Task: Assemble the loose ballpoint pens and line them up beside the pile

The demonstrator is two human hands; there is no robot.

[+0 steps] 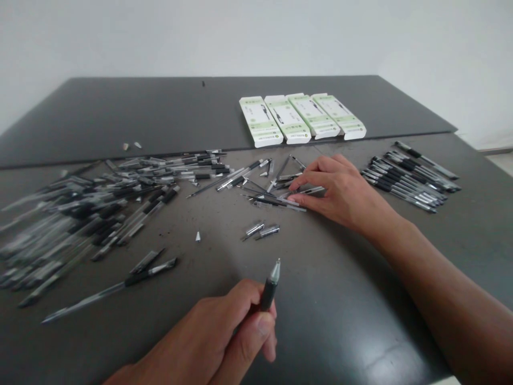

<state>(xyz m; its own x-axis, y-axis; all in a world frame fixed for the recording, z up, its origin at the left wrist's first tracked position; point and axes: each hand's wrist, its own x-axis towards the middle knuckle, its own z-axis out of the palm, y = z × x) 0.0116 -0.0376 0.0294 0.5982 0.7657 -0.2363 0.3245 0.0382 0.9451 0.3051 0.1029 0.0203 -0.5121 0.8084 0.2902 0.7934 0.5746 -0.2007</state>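
My left hand [224, 331] is at the bottom of the view, gripping a black-gripped pen [269, 286] with its metal tip pointing up. My right hand [340, 195] lies flat-fingered on the table, its thumb and index finger at a slim pen [310, 190] among a loose group of pens and pen parts [266, 187]. Whether those fingers grip it, I cannot tell. Two short metal-tipped pen sections [260, 231] lie just below that group.
A large heap of clear pens with black grips [92, 214] covers the left of the dark table [340, 321]. Several pens lie side by side at the right [409, 176]. Several green-and-white boxes [302, 116] stand on a dark board [120, 117] behind, before a white wall [256, 37].
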